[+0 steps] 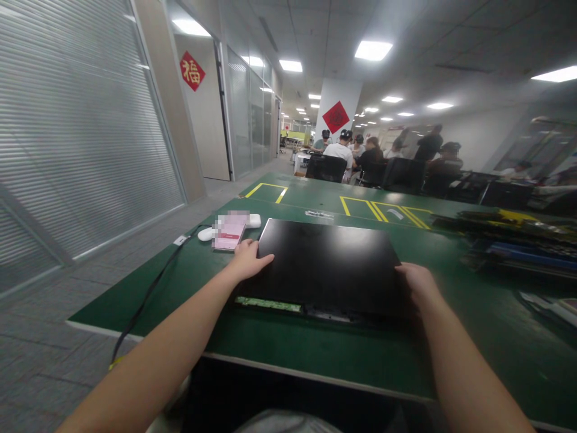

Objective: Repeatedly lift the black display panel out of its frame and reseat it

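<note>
A flat black LCD screen panel lies at a slight tilt over the green table, its dark face up and reflecting the ceiling light. My left hand grips the panel's left edge, thumb on the face and the other fingers at the side. At the right edge, my right hand holds on with its thumb near the upper corner; its other fingers are mostly hidden. Along the panel's near side a strip of green circuit board shows. A phone with a pinkish screen lies just beyond my left hand.
The green table carries yellow tape outlines at its far side. A white mouse-like object sits by the phone; a black strap hangs over the left edge. Blurred dark stacked parts stand right. Several people sit beyond.
</note>
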`<state>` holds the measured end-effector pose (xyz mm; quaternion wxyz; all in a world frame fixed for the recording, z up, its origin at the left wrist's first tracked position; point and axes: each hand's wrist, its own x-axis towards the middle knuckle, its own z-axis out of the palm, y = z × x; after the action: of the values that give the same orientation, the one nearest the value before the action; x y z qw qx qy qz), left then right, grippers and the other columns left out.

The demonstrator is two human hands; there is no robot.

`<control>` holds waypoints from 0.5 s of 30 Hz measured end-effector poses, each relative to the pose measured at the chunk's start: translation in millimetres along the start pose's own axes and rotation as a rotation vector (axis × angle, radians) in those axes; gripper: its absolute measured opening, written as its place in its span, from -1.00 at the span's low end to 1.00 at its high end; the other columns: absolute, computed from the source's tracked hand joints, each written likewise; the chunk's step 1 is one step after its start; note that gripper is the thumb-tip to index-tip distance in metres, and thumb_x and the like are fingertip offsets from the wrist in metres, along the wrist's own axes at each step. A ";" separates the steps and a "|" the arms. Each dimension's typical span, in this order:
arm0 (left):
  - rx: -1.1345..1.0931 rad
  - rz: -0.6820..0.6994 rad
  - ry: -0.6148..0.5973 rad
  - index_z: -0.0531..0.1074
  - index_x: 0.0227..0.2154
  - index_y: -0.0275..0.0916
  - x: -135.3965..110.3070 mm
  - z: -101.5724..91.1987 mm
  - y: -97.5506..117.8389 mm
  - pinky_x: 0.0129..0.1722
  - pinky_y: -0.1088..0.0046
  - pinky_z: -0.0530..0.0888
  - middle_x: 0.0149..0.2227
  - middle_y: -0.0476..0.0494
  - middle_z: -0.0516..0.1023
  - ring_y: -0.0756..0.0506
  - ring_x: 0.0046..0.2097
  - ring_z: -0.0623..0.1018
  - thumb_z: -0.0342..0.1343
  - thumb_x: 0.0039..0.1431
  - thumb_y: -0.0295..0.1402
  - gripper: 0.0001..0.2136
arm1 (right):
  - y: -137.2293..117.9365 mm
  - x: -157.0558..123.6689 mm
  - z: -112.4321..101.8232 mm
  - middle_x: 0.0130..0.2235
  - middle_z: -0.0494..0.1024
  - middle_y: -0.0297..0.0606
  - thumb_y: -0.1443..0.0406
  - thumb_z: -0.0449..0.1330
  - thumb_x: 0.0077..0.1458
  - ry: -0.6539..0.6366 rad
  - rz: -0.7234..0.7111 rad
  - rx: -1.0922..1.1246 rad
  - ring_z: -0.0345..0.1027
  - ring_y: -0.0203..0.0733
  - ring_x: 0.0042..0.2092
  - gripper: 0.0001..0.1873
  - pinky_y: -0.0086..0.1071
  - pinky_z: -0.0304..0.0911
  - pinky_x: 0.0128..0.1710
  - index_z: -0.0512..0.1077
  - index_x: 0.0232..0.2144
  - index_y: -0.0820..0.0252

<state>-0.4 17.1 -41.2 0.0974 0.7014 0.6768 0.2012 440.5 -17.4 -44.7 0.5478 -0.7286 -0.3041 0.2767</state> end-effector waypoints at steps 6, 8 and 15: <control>0.022 0.004 0.003 0.44 -0.03 -0.39 1.4 5.1 -2.1 0.22 0.07 0.16 0.21 -0.55 0.30 -0.50 0.27 0.23 0.07 0.01 0.04 -0.39 | -3.1 -3.4 0.1 -0.42 0.57 -0.20 0.32 0.24 -0.33 0.022 -0.028 -0.100 0.46 -0.02 -0.30 -0.80 -0.25 0.31 -0.32 0.52 -0.49 0.20; 0.015 0.006 0.011 0.44 -0.05 -0.38 1.2 5.8 -2.2 0.21 0.06 0.17 0.21 -0.54 0.30 -0.50 0.27 0.23 0.08 0.00 0.03 -0.41 | -3.7 -3.8 0.3 -0.43 0.57 -0.18 0.30 0.23 -0.33 0.018 -0.039 -0.135 0.46 0.00 -0.30 -0.83 -0.24 0.31 -0.33 0.50 -0.52 0.19; 0.026 0.006 0.014 0.41 0.02 -0.39 0.5 7.0 -2.7 0.22 0.08 0.17 0.22 -0.54 0.29 -0.48 0.27 0.23 0.10 -0.01 0.01 -0.37 | -1.3 -2.0 -0.8 -0.50 0.54 -0.16 0.29 0.23 -0.35 -0.004 -0.120 -0.172 0.45 0.02 -0.33 -0.86 -0.22 0.30 -0.36 0.50 -0.58 0.17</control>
<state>0.0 18.7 -48.5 0.0826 0.7034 0.6778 0.1975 439.7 -19.1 -43.1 0.4984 -0.7527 -0.3711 0.2178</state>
